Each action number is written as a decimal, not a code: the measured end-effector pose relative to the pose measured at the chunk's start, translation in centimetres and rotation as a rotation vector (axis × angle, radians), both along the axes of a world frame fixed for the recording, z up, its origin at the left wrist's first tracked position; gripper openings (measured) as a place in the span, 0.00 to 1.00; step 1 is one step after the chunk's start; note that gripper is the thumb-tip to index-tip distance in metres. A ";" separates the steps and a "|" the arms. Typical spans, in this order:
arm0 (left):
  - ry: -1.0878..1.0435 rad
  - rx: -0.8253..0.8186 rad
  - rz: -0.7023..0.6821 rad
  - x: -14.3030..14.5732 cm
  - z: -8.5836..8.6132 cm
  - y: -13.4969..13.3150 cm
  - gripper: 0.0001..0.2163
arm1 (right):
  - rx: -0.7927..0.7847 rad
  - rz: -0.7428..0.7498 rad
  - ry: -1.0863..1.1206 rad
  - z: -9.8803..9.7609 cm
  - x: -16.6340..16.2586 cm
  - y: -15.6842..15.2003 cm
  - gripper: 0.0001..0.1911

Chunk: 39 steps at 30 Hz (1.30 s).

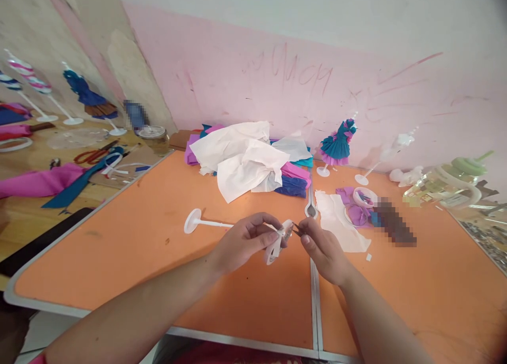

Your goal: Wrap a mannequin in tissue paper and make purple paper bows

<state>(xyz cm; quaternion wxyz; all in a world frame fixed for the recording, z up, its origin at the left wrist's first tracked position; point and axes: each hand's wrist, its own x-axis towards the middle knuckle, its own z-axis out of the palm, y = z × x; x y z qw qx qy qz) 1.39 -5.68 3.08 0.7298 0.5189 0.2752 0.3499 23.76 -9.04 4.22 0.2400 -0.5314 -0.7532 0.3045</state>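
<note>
Forearms (pixel 130 307) overhang the orange surface (pixel 245 306); left hand (pixel 246 242) pinches a white strip (pixel 276 247), right hand (pixel 327 252) grips a dark tool (pixel 297 230).

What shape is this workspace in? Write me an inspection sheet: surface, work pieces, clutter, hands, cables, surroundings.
Surface: orange table, two sections meeting at a metal-edged seam.
Work pieces: small white piece, partly hidden; white stand tipped over, its rod running to the left hand.
Clutter: crumpled white sheets over coloured cloth; flat white sheet right of the seam; green-lidded bottle far right.
Hands: left pinches the white piece; right hand grips a small dark tool, type unclear.
Cables: nothing seen.
Surroundings: pink-and-white wall with red scribbles; wooden table at left, holding orange-handled scissors and clothed figures on stands.
</note>
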 end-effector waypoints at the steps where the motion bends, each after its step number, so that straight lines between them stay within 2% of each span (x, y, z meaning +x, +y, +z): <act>1: -0.006 0.000 -0.014 0.0 0.1 0.0 0.08 | -0.002 0.015 -0.002 0.1 -0.1 -0.1 0.14; 13: 0.048 0.110 -0.032 0.2 0.3 -0.4 0.07 | -0.045 0.042 0.054 -0.1 -0.7 -0.5 0.17; 23: 0.128 0.129 -0.038 -0.1 -0.1 -0.2 0.09 | -0.009 0.003 -0.046 -0.3 -0.9 -0.5 0.15; 27: 0.214 0.179 -0.032 -0.3 1.0 -0.5 0.12 | 0.031 -0.019 -0.122 -0.3 -0.9 -0.4 0.15; 30: 0.349 0.307 -0.003 -0.7 2.2 -0.5 0.18 | 0.069 -0.061 -0.144 -0.3 -0.6 -0.3 0.14; 33: 0.596 0.545 0.101 -1.4 2.2 0.8 0.18 | 0.149 -0.095 -0.227 -0.7 -0.2 -0.1 0.12; 35: 0.830 0.781 0.262 -2.1 1.2 2.7 0.14 | 0.220 -0.096 -0.328 -1.1 -0.1 0.0 0.12; 37: 1.025 0.961 0.262 -2.9 -0.4 5.0 0.13 | 0.291 -0.079 -0.430 -1.7 -0.2 0.2 0.12; 39: 1.099 1.007 0.272 -3.9 -2.1 7.4 0.15 | 0.343 -0.050 -0.508 -2.3 -0.5 0.3 0.13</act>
